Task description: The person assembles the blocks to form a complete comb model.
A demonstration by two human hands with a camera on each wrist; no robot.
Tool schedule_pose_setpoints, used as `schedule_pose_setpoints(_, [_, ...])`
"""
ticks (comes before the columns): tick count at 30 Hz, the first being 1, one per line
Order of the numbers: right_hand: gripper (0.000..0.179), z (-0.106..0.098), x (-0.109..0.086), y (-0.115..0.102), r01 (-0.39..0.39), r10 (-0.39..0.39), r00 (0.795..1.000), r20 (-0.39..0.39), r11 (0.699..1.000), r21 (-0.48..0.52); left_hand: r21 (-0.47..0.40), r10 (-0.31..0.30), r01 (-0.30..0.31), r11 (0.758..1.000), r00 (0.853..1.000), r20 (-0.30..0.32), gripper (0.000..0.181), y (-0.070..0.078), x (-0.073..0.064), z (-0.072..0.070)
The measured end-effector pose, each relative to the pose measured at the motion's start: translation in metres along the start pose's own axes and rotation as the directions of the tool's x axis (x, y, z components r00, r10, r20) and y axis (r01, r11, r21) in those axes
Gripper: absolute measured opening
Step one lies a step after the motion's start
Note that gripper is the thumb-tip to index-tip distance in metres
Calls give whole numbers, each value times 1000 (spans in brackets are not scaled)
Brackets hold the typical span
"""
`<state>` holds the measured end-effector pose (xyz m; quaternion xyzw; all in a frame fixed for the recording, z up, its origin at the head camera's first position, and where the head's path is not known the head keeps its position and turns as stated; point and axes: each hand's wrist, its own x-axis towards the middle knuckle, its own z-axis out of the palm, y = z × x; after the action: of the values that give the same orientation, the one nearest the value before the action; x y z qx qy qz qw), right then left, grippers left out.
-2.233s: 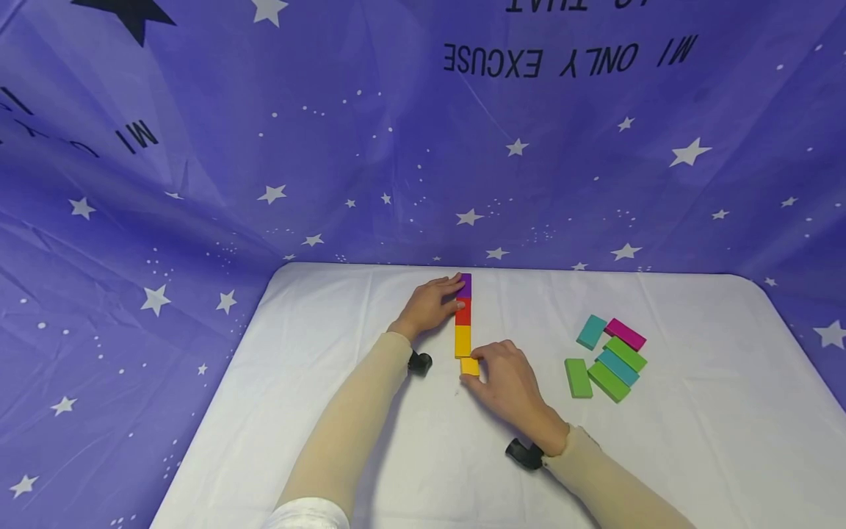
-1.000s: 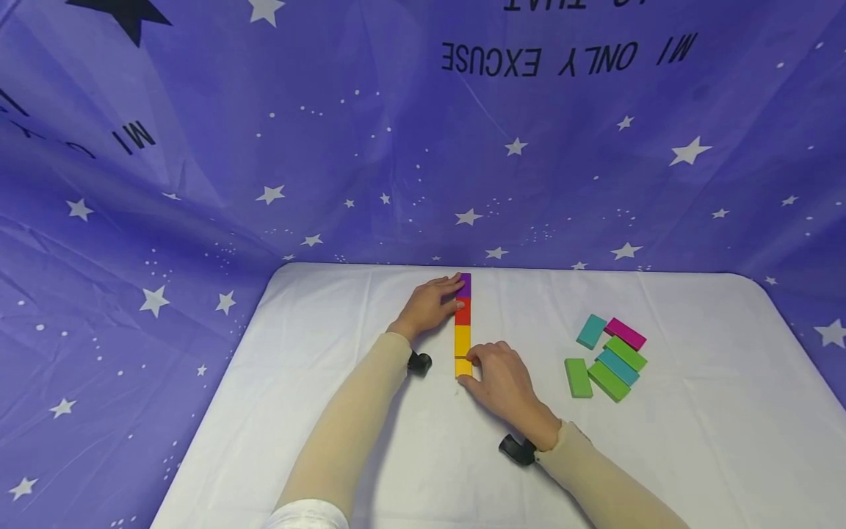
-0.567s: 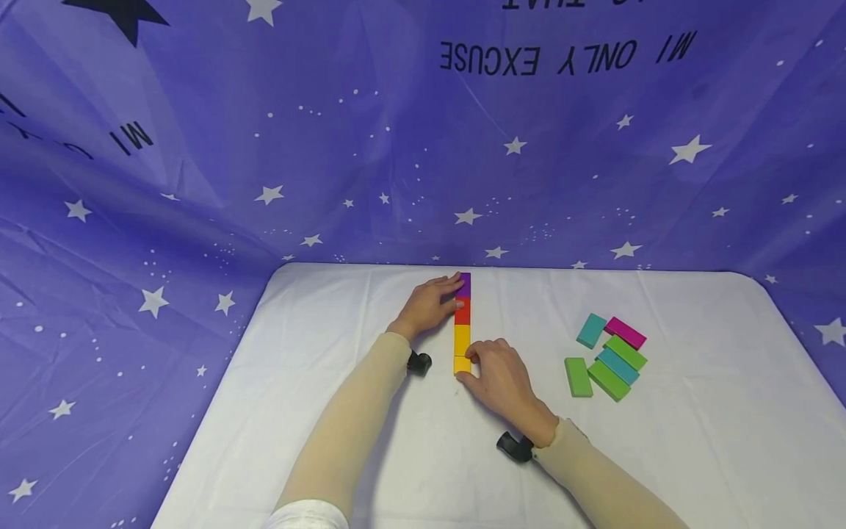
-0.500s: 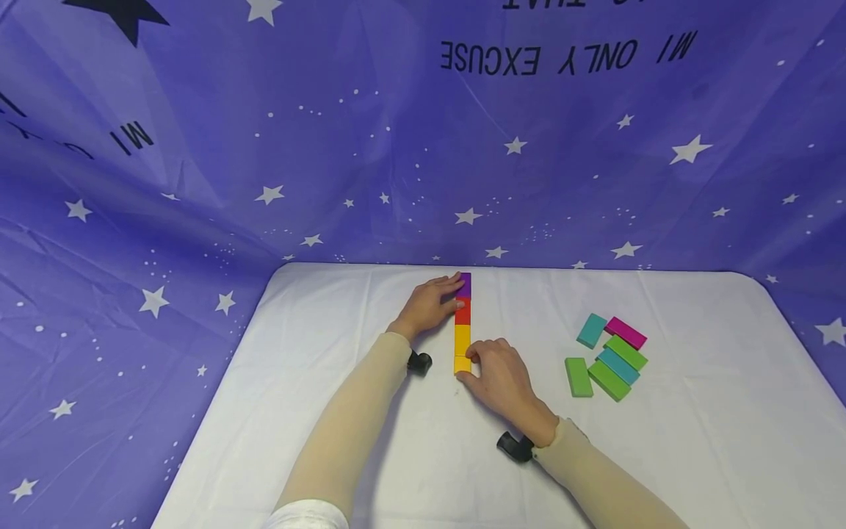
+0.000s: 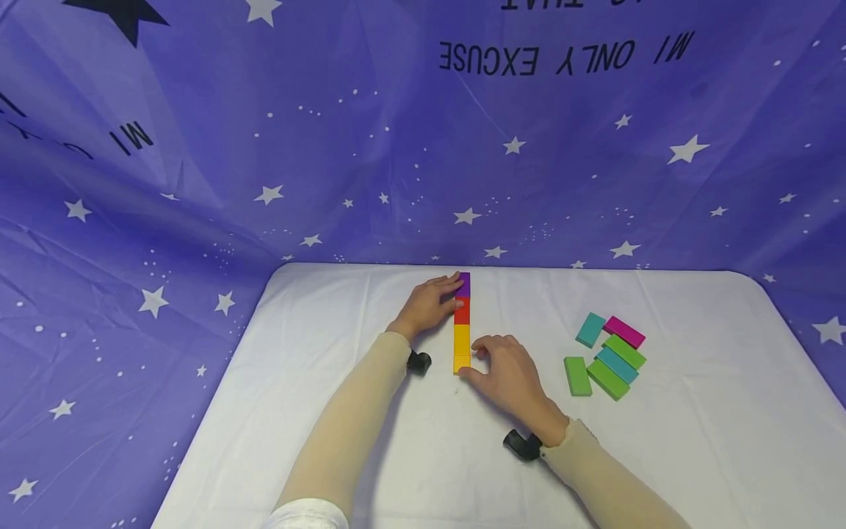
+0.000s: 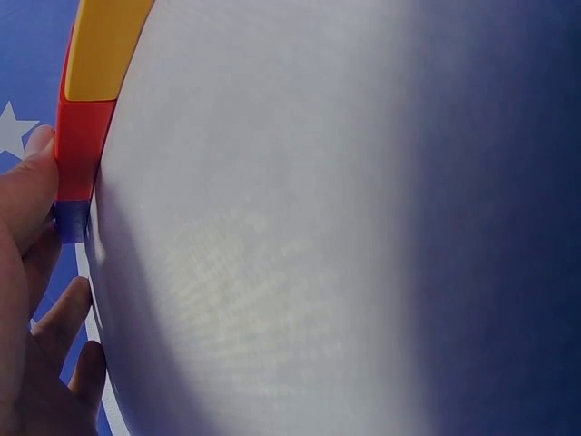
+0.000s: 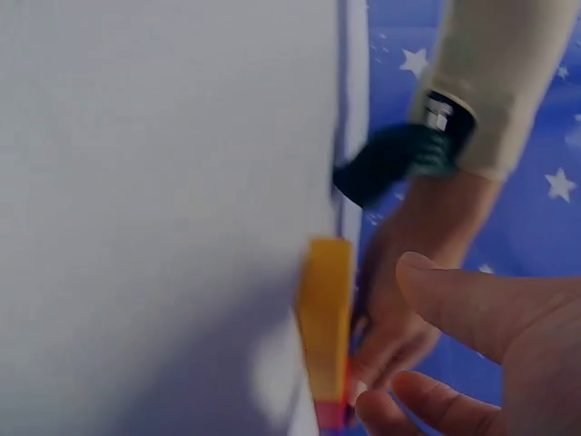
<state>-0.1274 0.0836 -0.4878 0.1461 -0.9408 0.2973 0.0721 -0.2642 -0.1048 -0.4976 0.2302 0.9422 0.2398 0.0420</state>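
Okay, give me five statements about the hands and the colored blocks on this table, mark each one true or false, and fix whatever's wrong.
1. The purple block is at the far end of the row. True.
2. The right hand grips a green block. False: it holds no block and is beside the near yellow block.
3. The left hand touches the row. True.
4. The red block is the nearest in the row. False: it lies between the purple block and the far yellow block.
5. Six loose blocks lie to the right of the row. True.
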Motion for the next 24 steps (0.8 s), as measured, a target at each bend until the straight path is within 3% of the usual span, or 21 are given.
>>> schedule_pose_setpoints(15, [41,-60,5,40,-59,72,989,-127,993,101,-5,-1,1,1000,1000,11,54,0,0,0])
schedule_pose_setpoints(24, [39,-77,6,80,-40,64,964,-257,995,96,5,1,-1,1000,1000,9,55,-2,2,0])
